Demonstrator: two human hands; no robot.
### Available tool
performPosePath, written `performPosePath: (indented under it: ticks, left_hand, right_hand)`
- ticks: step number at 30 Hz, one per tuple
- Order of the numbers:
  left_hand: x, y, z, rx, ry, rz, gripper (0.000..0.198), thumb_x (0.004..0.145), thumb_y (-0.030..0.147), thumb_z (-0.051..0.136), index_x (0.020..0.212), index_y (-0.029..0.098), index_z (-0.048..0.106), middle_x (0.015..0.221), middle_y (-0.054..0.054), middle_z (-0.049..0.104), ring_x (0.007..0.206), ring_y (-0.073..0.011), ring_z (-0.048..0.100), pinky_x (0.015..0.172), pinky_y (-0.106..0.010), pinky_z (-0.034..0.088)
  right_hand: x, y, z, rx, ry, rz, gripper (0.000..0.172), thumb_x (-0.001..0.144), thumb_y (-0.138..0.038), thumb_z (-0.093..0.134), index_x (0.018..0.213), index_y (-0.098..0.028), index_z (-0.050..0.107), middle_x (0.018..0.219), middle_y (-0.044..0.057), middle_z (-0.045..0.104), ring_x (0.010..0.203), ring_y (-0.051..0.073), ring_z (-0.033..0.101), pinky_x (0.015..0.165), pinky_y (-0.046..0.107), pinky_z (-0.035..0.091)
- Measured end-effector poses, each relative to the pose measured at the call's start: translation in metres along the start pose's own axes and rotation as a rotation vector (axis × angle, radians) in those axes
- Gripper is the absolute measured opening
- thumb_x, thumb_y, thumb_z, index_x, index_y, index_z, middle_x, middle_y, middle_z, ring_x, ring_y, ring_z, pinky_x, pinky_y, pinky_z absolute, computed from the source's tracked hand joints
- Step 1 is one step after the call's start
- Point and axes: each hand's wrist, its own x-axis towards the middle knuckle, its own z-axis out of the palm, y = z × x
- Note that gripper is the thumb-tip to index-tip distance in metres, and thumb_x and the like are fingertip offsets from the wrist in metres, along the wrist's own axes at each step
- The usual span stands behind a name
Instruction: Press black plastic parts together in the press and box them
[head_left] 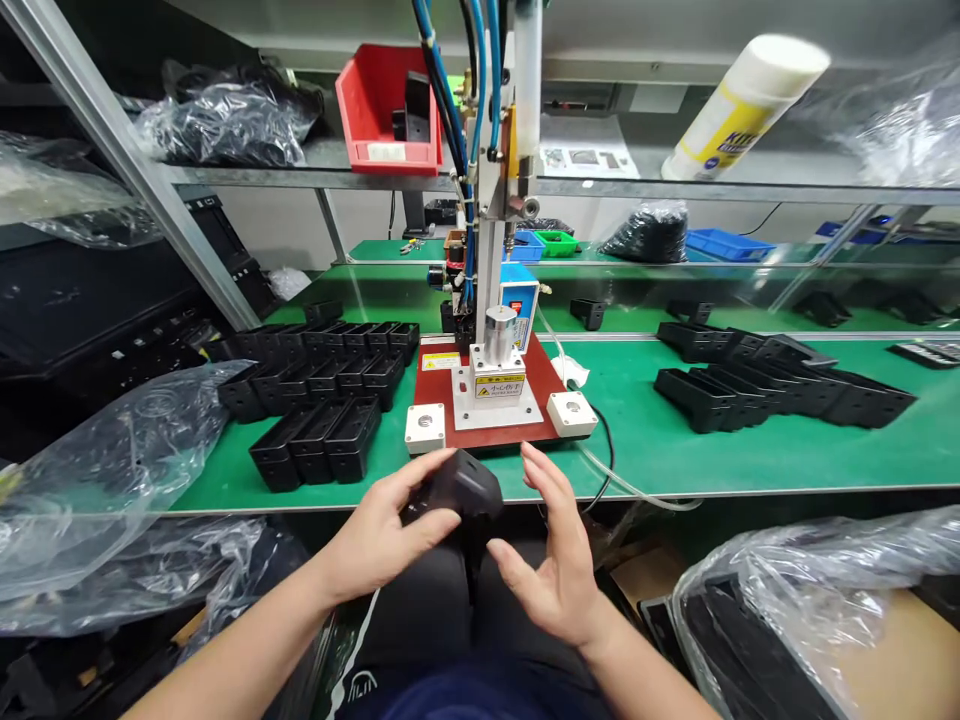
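Observation:
My left hand is closed round a black plastic housing, held over my lap just off the bench's front edge. To the right of that part, my right hand has its fingers apart and holds nothing. Straight ahead stands a press on a red base, with a silver metal cylinder on a block and a white button box at the left front corner. A second white button box sits at the right. The underside of the held housing is hidden.
Black open housings stand in rows left of the press. More black parts lie at the right. A red bin and a white-yellow spray can are on the shelf. Plastic-lined boxes flank my legs.

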Motion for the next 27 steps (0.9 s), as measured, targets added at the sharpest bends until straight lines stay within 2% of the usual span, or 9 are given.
performPosePath:
  ticks: [2, 4, 7, 10, 12, 15, 19, 23, 27]
  left_hand:
    - [0.017, 0.016, 0.002, 0.209, -0.128, 0.135, 0.055, 0.065, 0.027, 0.08, 0.118, 0.026, 0.067, 0.117, -0.009, 0.067, 0.11, -0.0311, 0.061, 0.098, -0.039, 0.046]
    - [0.032, 0.028, 0.005, 0.293, -0.199, 0.205, 0.058, 0.064, 0.024, 0.079, 0.12, 0.027, 0.065, 0.112, -0.008, 0.069, 0.102, -0.0296, 0.064, 0.092, -0.038, 0.049]
    - [0.056, 0.038, 0.0, 0.353, -0.193, 0.235, 0.061, 0.061, 0.027, 0.081, 0.119, 0.026, 0.063, 0.098, -0.006, 0.071, 0.087, -0.0267, 0.066, 0.079, -0.034, 0.051]
    - [0.093, 0.044, -0.013, 0.395, -0.141, 0.308, 0.05, 0.058, 0.029, 0.084, 0.105, 0.024, 0.069, 0.101, -0.006, 0.07, 0.092, -0.0268, 0.064, 0.082, -0.034, 0.05]
    - [0.126, 0.05, -0.021, 0.289, -0.099, 0.333, 0.05, 0.058, 0.029, 0.084, 0.105, 0.022, 0.068, 0.107, -0.007, 0.068, 0.096, -0.0264, 0.062, 0.086, -0.034, 0.049]
    - [0.179, 0.058, -0.023, -0.005, -0.061, 0.328, 0.059, 0.062, 0.032, 0.082, 0.116, 0.019, 0.063, 0.113, -0.009, 0.065, 0.1, -0.025, 0.061, 0.088, -0.035, 0.048]
    - [0.23, 0.052, -0.013, -0.208, -0.042, 0.297, 0.055, 0.068, 0.039, 0.078, 0.116, 0.017, 0.063, 0.114, -0.009, 0.064, 0.104, -0.0222, 0.058, 0.091, -0.032, 0.045]
    - [0.25, 0.03, -0.004, -0.262, -0.014, 0.226, 0.044, 0.074, 0.043, 0.068, 0.111, 0.018, 0.065, 0.106, -0.009, 0.064, 0.098, -0.0213, 0.058, 0.079, -0.03, 0.047]
    - [0.256, 0.021, 0.004, -0.353, 0.036, 0.212, 0.037, 0.071, 0.037, 0.06, 0.102, 0.017, 0.062, 0.098, -0.006, 0.064, 0.09, -0.0189, 0.059, 0.076, -0.029, 0.046]
  right_hand:
    - [0.025, 0.001, -0.009, 0.06, -0.144, 0.034, 0.061, 0.09, -0.047, 0.063, 0.141, -0.021, 0.041, 0.137, 0.014, 0.05, 0.125, 0.031, 0.049, 0.101, 0.047, 0.047]
    - [0.044, 0.005, -0.013, 0.093, -0.211, 0.043, 0.055, 0.09, -0.053, 0.062, 0.132, -0.022, 0.048, 0.123, 0.011, 0.06, 0.11, 0.026, 0.06, 0.092, 0.038, 0.052]
    - [0.064, 0.016, -0.012, 0.053, -0.123, 0.036, 0.049, 0.087, -0.054, 0.065, 0.122, -0.021, 0.052, 0.107, 0.008, 0.065, 0.091, 0.022, 0.065, 0.079, 0.032, 0.055]
    - [0.088, 0.033, -0.012, 0.012, 0.055, 0.04, 0.047, 0.084, -0.052, 0.069, 0.115, -0.021, 0.052, 0.099, 0.007, 0.063, 0.082, 0.021, 0.064, 0.072, 0.032, 0.054]
    - [0.111, 0.042, -0.013, 0.008, 0.178, 0.052, 0.049, 0.083, -0.051, 0.071, 0.115, -0.02, 0.051, 0.102, 0.008, 0.062, 0.085, 0.022, 0.063, 0.073, 0.033, 0.054]
    - [0.151, 0.053, -0.014, -0.022, 0.32, 0.068, 0.053, 0.082, -0.052, 0.07, 0.118, -0.019, 0.048, 0.104, 0.01, 0.062, 0.087, 0.023, 0.063, 0.076, 0.035, 0.053]
    - [0.184, 0.067, -0.009, -0.16, 0.363, 0.047, 0.046, 0.087, -0.052, 0.062, 0.117, -0.018, 0.051, 0.106, 0.011, 0.063, 0.094, 0.026, 0.061, 0.082, 0.039, 0.05]
    - [0.185, 0.08, -0.003, -0.261, 0.266, 0.028, 0.036, 0.094, -0.047, 0.052, 0.114, -0.017, 0.057, 0.105, 0.012, 0.063, 0.095, 0.026, 0.06, 0.084, 0.04, 0.049]
    - [0.181, 0.083, -0.002, -0.347, 0.22, 0.013, 0.036, 0.096, -0.046, 0.05, 0.117, -0.018, 0.058, 0.105, 0.012, 0.062, 0.095, 0.027, 0.06, 0.083, 0.04, 0.051]
